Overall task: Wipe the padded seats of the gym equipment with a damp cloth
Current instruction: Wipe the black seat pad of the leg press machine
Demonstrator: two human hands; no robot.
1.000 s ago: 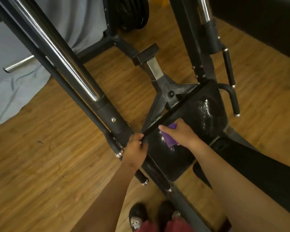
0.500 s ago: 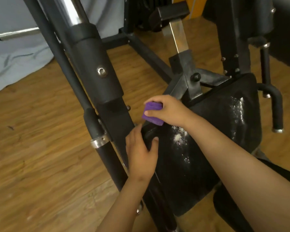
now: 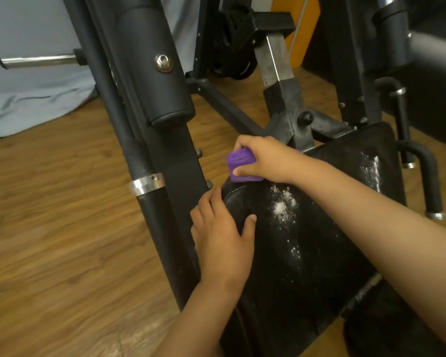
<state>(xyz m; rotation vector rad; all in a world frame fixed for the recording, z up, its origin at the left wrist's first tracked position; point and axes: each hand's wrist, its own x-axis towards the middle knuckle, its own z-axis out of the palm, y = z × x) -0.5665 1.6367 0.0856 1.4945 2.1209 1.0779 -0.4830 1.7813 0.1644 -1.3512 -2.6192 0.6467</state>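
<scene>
A black padded seat (image 3: 327, 243) of a gym machine fills the lower right, with white powdery patches near its middle and its far right corner. My right hand (image 3: 265, 158) grips a folded purple cloth (image 3: 241, 164) at the seat's upper left corner. My left hand (image 3: 222, 235) holds the seat's left edge, thumb on top of the pad and fingers curled round its side.
A thick black upright (image 3: 155, 104) with a chrome collar stands just left of the seat. The seat post (image 3: 283, 81) and black curved handles (image 3: 422, 171) rise behind and right. Grey fabric (image 3: 31, 99) lies on the wooden floor (image 3: 62, 240) at the far left.
The view has moved closer and lower to the seat. My right hand lifted the cloth from the pad's middle to its upper left corner. My left hand shifted along the seat's left edge.
</scene>
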